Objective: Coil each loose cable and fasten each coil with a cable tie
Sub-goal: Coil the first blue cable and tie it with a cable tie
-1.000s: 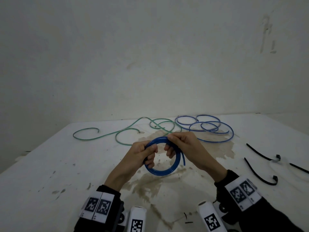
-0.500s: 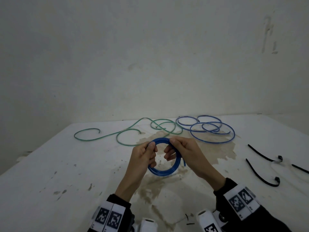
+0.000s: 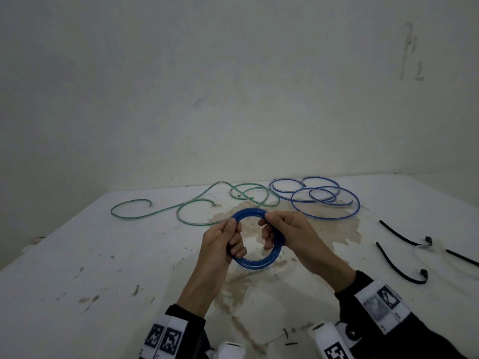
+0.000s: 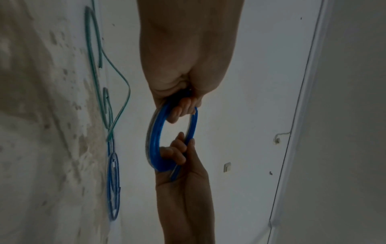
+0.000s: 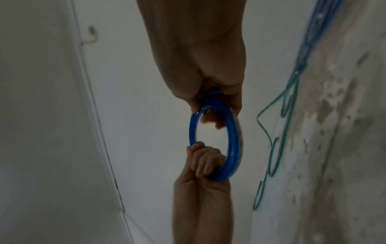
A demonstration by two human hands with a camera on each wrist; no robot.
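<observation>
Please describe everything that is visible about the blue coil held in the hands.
The blue coil is a glossy, plastic-looking cable wound into several turns forming a tight ring. It is held above the stained table, touching nothing else. The left hand grips its left side; the right hand grips its upper right side, fingers through the ring. No cable tie is on it.

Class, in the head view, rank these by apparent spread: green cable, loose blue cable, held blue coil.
1. green cable
2. loose blue cable
3. held blue coil, though nearest the camera.
</observation>
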